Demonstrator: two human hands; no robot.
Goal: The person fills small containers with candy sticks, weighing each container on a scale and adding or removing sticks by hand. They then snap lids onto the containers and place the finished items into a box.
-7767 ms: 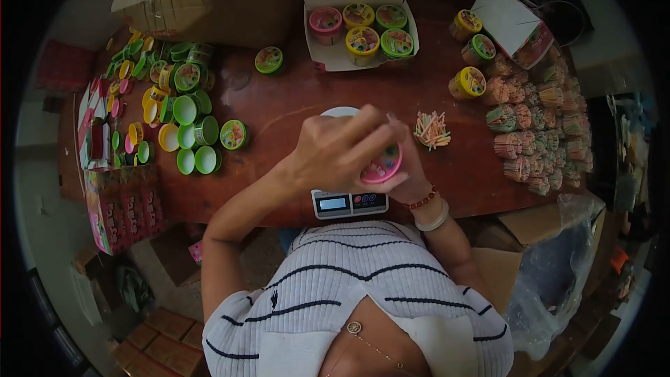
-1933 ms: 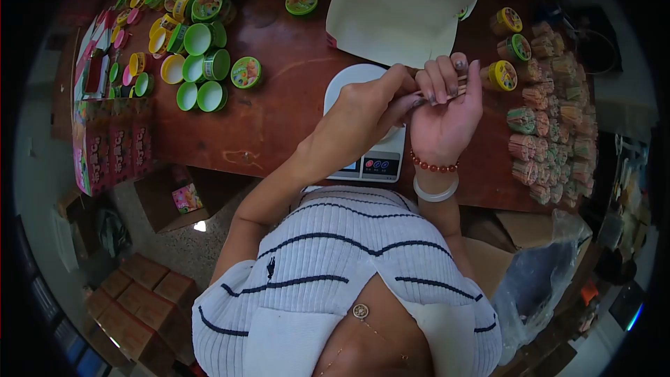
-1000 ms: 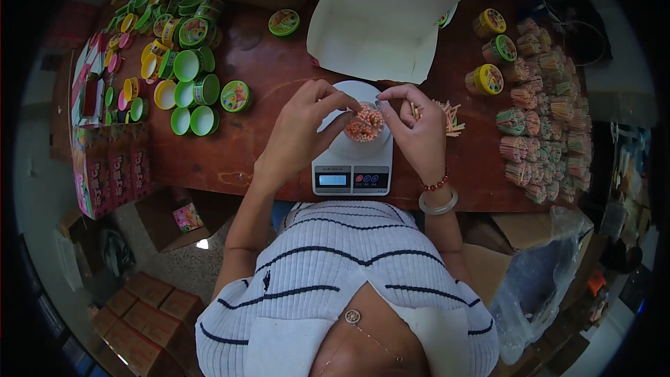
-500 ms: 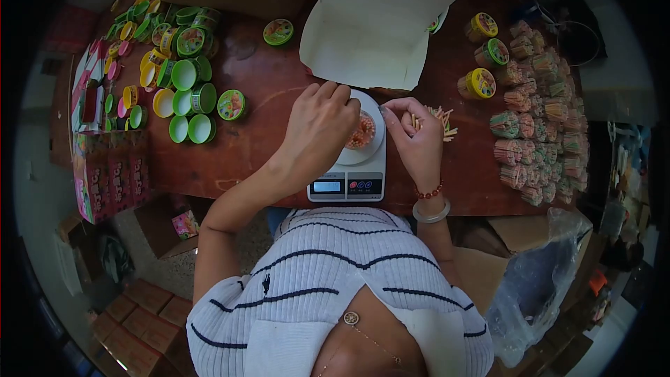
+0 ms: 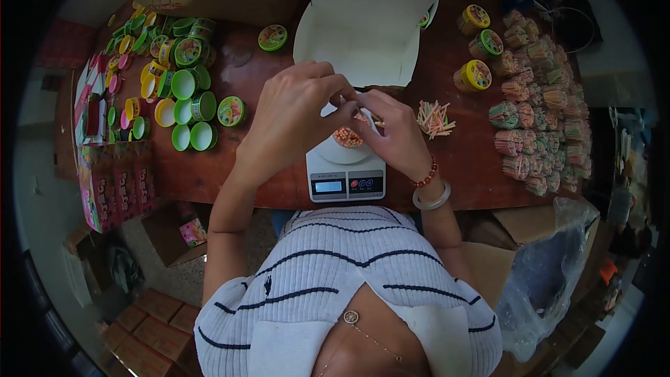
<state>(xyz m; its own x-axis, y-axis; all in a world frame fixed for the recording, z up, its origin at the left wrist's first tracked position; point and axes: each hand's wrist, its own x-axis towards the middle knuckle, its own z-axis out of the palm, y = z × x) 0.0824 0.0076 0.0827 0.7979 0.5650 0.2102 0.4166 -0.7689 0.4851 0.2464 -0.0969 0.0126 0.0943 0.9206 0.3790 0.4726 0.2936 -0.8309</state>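
Observation:
A white kitchen scale (image 5: pixel 328 166) with a lit display sits in front of me. On its round platform is a clear cup (image 5: pixel 347 137) packed with thin orange-pink sticks, its upper part covered by my hands. My left hand (image 5: pixel 289 115) is closed above the cup, its fingertips pinched together near my right fingers. My right hand (image 5: pixel 399 132) is also closed at the cup's right side, with something whitish at its fingers. What either hand grips is hidden. A loose pile of pale sticks (image 5: pixel 435 120) lies on the table right of my right hand.
Many green and yellow tubs (image 5: pixel 183 84) stand at the left, beside pink boxes (image 5: pixel 115 185). An open white carton (image 5: pixel 359 35) is behind the scale. Several lidded tubs (image 5: pixel 477 75) and rows of stick bundles (image 5: pixel 530 112) stand on the right. Plastic film (image 5: pixel 537 286) hangs below.
My right hand has moved left from beside the stick pile to the cup, meeting my left hand. My left hand has shifted slightly left. More of the stick pile shows.

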